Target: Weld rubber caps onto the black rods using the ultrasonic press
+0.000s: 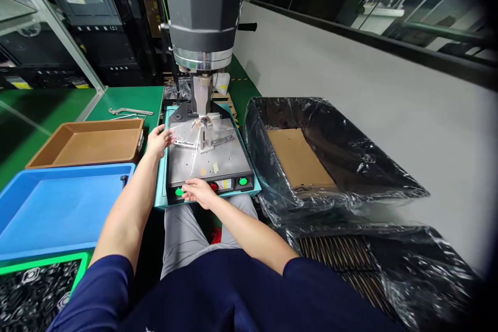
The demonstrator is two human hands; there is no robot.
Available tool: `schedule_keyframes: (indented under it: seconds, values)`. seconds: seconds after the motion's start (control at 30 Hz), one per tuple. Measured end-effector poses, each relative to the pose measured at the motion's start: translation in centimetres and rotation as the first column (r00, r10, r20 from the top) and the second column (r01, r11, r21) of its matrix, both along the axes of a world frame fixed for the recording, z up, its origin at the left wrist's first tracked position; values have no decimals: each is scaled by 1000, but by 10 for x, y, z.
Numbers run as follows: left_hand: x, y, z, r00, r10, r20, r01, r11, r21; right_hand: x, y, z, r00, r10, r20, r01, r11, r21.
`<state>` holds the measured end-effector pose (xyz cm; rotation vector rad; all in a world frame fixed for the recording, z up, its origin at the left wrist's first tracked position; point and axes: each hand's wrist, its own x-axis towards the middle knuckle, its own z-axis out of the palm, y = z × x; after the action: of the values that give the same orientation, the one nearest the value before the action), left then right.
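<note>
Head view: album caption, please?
At a benchtop press: right hand by a green button, left hand beside metal baseplate.

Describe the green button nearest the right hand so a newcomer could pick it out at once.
Find the large grey machine head above a metal plate. Along the plate's near edge runs a black panel; the green button sits at its left end. The right hand is at its edge, not the other green button's.

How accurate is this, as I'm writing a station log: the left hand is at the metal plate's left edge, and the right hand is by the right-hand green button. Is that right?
Not quite: the right hand is by the left-hand green button, not the right-hand green button, as the head view shows. The left hand is at the left edge of the metal plate.
</note>
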<state>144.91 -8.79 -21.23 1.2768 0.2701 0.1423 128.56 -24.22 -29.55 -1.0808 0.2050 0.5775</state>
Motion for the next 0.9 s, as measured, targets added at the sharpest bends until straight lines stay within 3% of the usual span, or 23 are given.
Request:
schedule_keyframes:
  seconds: [0.1,0.17,0.23,0.27,0.3,0.37,0.4,0.43,0.47,0.53,0.63,0.8,0.9]
  values:
    - [-3,6,-3,997,48,-55,-48,999,1,-23,-29,-10,998,43,48,-39,995,-88]
    - [-12,12,-5,984,145,-102,-142,989,32,-34,-56,-17,994,23,107,-6,987,-162]
    - [-32,19,-14,955,286,-81,-275,954,118,-41,-92,-26,975,-85,206,140,953,-269]
    - [-47,22,-21,938,345,-30,-334,925,180,-43,-113,-31,948,-166,272,257,903,-344]
    - [-66,22,-31,922,386,40,-383,889,252,-43,-134,-36,900,-254,356,397,814,-424]
    - [-111,19,-56,899,401,175,-437,798,415,-41,-172,-47,760,-340,554,643,517,-565]
    - [-135,15,-71,892,397,216,-450,742,497,-38,-188,-53,714,-310,628,698,386,-603]
    - [-157,10,-85,903,377,206,-424,707,566,-35,-201,-59,692,-255,675,721,287,-631]
    - [-177,5,-100,918,358,172,-384,690,613,-30,-210,-65,697,-187,692,716,241,-656]
    - [-202,-4,-126,963,262,61,-229,679,698,-22,-218,-77,732,-65,678,669,251,-699]
    - [-206,-4,-149,979,202,-4,-135,669,731,-13,-218,-89,753,0,658,627,303,-718]
    - [-185,13,-148,992,122,-32,-49,604,795,-10,-216,-99,728,-39,685,661,305,-685]
    - [-180,16,-149,991,122,-51,-35,617,786,-9,-217,-102,728,-58,684,665,306,-682]
